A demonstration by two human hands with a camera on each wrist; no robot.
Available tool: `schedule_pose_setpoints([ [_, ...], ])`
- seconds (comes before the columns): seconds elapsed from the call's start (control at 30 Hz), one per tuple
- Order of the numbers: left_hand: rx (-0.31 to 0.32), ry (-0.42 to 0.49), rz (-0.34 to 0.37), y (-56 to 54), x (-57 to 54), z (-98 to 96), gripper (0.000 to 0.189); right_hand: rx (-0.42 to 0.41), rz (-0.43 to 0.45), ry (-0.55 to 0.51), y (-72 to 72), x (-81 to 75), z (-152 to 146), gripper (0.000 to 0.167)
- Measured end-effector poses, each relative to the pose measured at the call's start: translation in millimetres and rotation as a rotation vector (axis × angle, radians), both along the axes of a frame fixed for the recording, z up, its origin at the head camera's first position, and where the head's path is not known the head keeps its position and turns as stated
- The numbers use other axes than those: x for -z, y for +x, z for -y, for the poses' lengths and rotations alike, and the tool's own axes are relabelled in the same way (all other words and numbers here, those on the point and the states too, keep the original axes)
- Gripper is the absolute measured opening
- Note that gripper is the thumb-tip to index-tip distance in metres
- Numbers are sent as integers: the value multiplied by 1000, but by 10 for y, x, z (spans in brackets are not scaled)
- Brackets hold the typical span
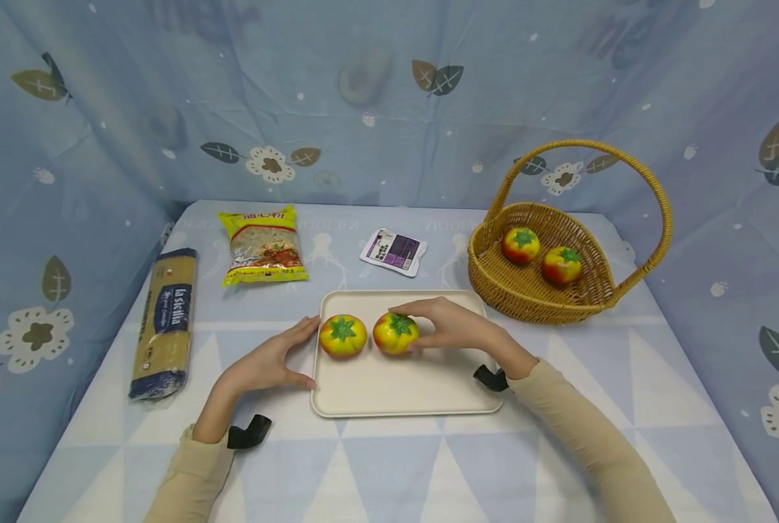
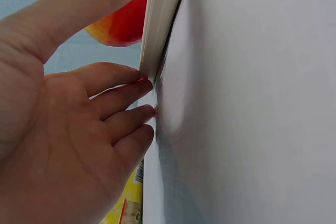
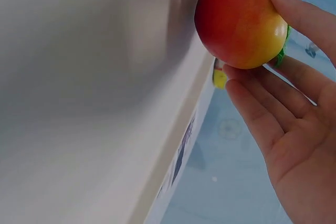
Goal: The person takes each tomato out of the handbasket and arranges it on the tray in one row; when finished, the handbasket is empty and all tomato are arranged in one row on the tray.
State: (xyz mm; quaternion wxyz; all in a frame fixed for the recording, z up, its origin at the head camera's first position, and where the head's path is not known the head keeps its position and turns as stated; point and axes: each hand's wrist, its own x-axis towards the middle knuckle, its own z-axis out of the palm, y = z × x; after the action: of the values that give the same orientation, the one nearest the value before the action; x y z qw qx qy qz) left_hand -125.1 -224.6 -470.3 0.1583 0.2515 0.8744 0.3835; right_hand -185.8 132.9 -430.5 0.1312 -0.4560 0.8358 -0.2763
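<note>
Two red-and-yellow, tomato-like fruits with green star-shaped tops lie on a cream rectangular tray (image 1: 389, 396). The left fruit (image 1: 343, 336) stands near the tray's left side. My right hand (image 1: 455, 324) holds the other fruit (image 1: 396, 334) between thumb and fingers; the right wrist view shows the thumb on this fruit's (image 3: 241, 22) upper side and fingertips at its far side. At the tray's left rim, my left hand (image 1: 268, 361) rests with fingers spread and nothing gripped. In the left wrist view, the fingertips of the left hand (image 2: 79, 119) touch the tray's rim (image 2: 160, 24).
A wicker basket (image 1: 527, 309) with a tall handle holds two similar fruits (image 1: 521, 245) at the back right. Behind the tray lie a purple-and-white sachet (image 1: 394, 252) and a yellow food bag (image 1: 263, 245). A spaghetti pack (image 1: 163, 323) lies at the left.
</note>
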Motion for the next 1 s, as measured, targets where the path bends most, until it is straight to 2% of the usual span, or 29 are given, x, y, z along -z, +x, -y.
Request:
schedule_pose_setpoints([
  [0.43, 9, 13, -16, 10, -9, 0, 111, -4, 0, -5, 19, 12, 78, 64],
  [0.7, 3, 8, 6, 11, -22, -7, 110, 1, 4, -13, 12, 35, 92, 64],
  [1.0, 1, 6, -5, 12, -24, -10, 110, 2, -5, -11, 11, 35, 90, 67],
])
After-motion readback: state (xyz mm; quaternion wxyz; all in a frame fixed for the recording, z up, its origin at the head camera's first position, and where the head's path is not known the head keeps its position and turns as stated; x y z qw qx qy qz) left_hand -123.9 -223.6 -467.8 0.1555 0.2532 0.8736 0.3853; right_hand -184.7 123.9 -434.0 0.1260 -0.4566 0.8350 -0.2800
